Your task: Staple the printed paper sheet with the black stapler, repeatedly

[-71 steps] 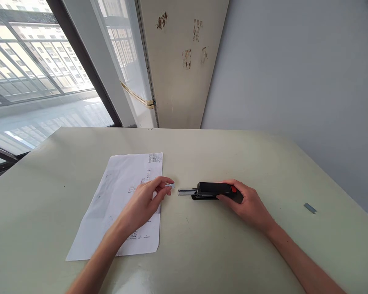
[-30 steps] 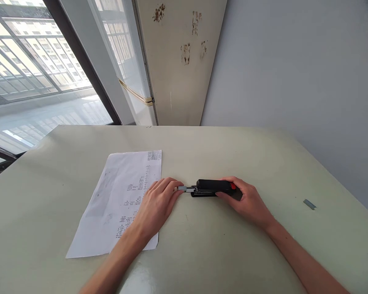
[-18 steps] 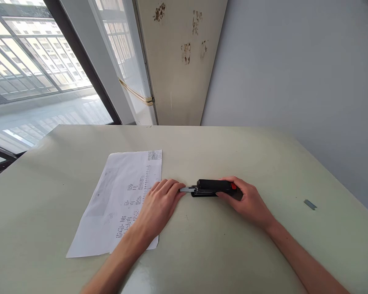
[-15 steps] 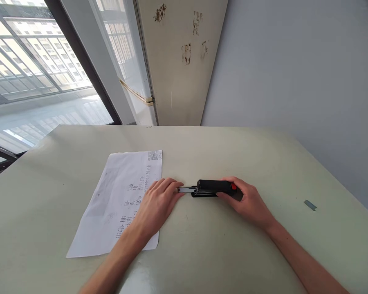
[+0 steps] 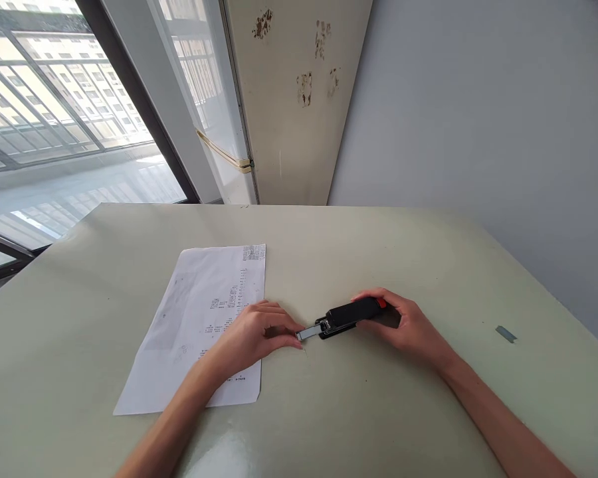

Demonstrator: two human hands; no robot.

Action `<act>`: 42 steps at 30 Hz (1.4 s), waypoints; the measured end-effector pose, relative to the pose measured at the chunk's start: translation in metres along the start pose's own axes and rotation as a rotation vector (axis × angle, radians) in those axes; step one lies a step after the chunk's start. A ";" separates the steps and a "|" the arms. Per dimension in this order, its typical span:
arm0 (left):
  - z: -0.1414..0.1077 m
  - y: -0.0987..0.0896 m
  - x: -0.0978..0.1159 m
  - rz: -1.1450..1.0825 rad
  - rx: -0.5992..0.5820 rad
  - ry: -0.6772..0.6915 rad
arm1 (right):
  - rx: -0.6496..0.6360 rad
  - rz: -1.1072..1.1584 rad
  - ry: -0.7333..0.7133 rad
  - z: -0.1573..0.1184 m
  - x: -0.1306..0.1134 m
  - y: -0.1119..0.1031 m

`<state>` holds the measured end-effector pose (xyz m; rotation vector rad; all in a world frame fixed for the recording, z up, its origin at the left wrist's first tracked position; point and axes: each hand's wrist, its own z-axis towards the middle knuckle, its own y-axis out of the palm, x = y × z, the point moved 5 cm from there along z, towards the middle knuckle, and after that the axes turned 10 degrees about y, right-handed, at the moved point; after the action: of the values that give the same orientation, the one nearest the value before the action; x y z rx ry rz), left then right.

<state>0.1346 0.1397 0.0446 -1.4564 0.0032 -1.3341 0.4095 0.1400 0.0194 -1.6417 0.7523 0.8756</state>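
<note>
A black stapler (image 5: 353,315) with a red part at its rear is gripped by my right hand (image 5: 403,325), fingers along the far side and thumb along the near side. Out of its front end extends a silver metal tray (image 5: 309,332). My left hand (image 5: 262,330) is closed on the tip of that tray, between thumb and fingers. The stapler slants, its tray end lower and to the left. Under my left hand and wrist lies printed paper (image 5: 179,345), partly covered by them.
A small grey strip, looking like staples (image 5: 505,334), lies on the pale table (image 5: 329,411) to the right. Past the table's far edge are a stained panel (image 5: 299,146), a grey wall (image 5: 478,119) and a window (image 5: 54,99) at the left.
The stapler has tilted, its front end swinging toward me. My left hand has moved slightly nearer along with the tray, which stays extended.
</note>
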 end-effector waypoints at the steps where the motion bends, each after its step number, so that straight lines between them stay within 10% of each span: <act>1: 0.001 0.002 0.001 -0.025 -0.014 0.017 | -0.015 0.004 -0.004 0.000 0.000 0.000; 18: 0.005 0.025 0.001 0.029 -0.021 0.108 | -0.296 0.075 -0.112 -0.011 -0.012 0.022; 34: 0.005 0.027 0.001 0.074 -0.032 0.101 | -0.290 0.116 -0.084 -0.018 -0.012 0.032; 42: 0.000 -0.006 -0.005 0.042 0.009 -0.012 | -0.194 0.048 -0.096 -0.014 -0.011 0.028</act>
<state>0.1291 0.1455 0.0457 -1.4495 0.0203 -1.2898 0.3823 0.1209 0.0167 -1.7427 0.6589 1.0823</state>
